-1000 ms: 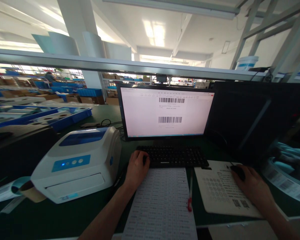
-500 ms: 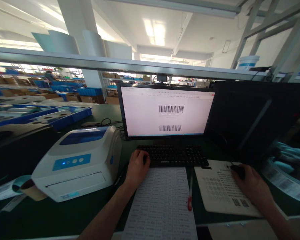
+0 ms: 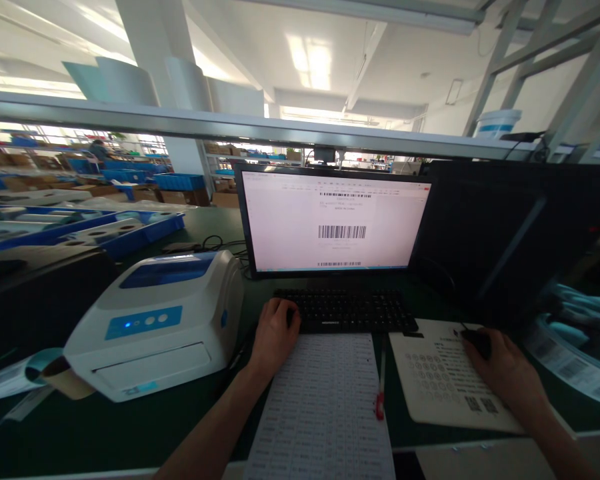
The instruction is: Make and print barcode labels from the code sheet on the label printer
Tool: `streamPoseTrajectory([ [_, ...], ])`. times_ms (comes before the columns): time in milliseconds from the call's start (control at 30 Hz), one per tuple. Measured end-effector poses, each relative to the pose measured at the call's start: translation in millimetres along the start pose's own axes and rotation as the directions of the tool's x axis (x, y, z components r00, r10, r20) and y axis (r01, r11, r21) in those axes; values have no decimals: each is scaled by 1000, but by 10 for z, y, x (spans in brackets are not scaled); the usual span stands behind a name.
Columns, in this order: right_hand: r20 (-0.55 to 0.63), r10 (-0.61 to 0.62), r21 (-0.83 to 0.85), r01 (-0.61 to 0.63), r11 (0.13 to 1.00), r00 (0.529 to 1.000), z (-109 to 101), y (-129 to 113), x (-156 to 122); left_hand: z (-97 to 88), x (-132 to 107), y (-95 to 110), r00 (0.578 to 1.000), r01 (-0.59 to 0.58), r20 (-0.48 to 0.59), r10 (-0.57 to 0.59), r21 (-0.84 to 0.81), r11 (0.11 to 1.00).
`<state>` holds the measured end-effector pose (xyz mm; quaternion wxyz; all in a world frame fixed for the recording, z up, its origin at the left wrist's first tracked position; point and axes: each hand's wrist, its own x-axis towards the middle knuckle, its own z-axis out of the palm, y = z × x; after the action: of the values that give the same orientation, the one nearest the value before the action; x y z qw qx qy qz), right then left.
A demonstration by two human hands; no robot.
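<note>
Keyboard (image 3: 353, 312) lies crosswise; left hand (image 3: 274, 333), fingers loosely curled, at its left end; right hand (image 3: 511, 375) grips mouse (image 3: 479, 344) beyond its right.

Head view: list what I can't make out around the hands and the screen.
All in the head view:
- Mouse: mostly hidden under the right hand.
- Left end of the keyboard: some keys covered by the left hand.
- Screen: the lines between the barcodes are too small and blurred to read.
- Paper sheet: print too small to read; its near end is cut off by the bottom edge.
</note>
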<state>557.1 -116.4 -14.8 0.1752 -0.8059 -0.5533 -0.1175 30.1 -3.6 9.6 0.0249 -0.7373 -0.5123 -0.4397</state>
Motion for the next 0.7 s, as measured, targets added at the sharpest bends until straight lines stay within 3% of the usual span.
streamPoseTrajectory([
  [433,-41,-75,-10,75,997,996,-27,-20,-14,-7,9,1,1000,-3,-2,3,-1,1000],
  [700,-43,-50,-6,50,999,998,-5,-12,-13,-9,9,4,1000,5,8,-5,-10,1000],
])
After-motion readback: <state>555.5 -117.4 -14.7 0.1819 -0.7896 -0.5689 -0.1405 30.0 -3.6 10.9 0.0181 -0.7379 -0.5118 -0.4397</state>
